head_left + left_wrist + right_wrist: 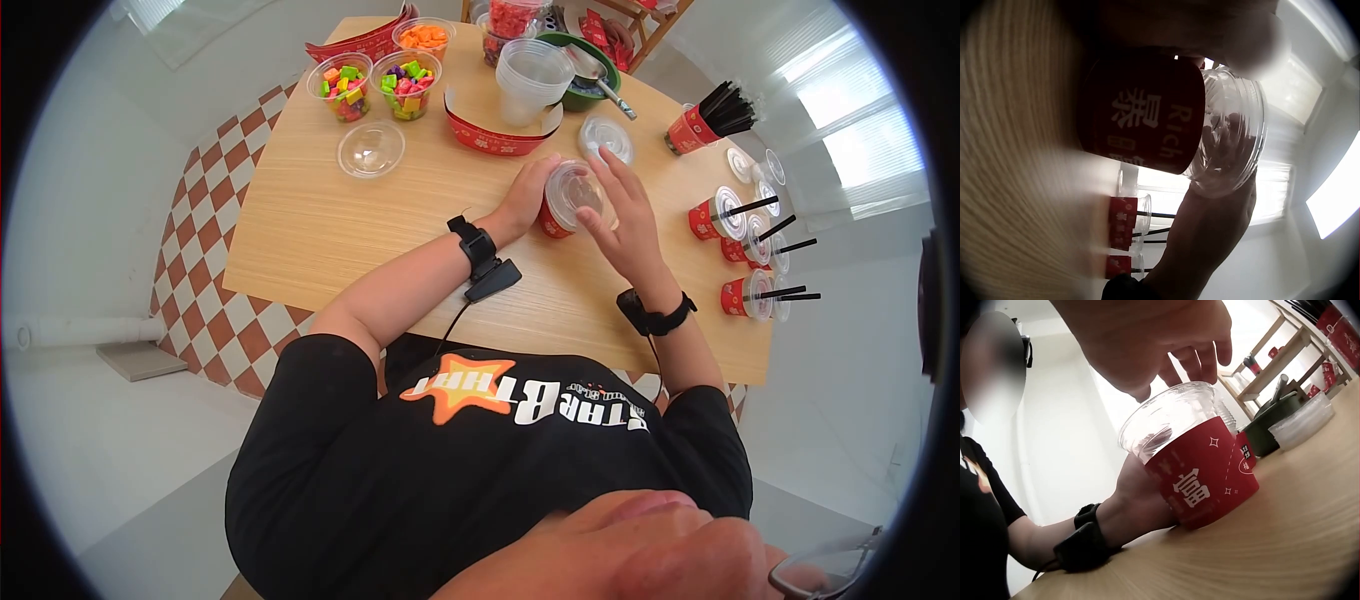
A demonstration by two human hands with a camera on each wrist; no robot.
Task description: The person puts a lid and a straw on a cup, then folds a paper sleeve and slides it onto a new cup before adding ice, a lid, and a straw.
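A clear cup with a red printed sleeve (553, 224) (1141, 119) (1207, 478) stands on the table near the person, dark contents showing through its clear wall. The left hand (520, 203) (1138, 494) holds it from the left side, low around the sleeve. Over the clear lid (574, 188) (1169, 412), the right hand (630, 225) (1154, 340) lies with fingers extended, its fingertips at the lid's rim. In the left wrist view the right hand (1213, 219) is beyond the cup. Whether the lid sits fully on the rim cannot be told.
Two cups of colourful pieces (345, 90) (408, 88), an orange-filled cup (423, 38) and a domed lid (371, 150) are at back left. Stacked clear cups (533, 75), red sleeves (495, 137), a green bowl (585, 98) and stacked lids (606, 140) stand behind. Straws (728, 108) and strawed cups (704, 220) are right.
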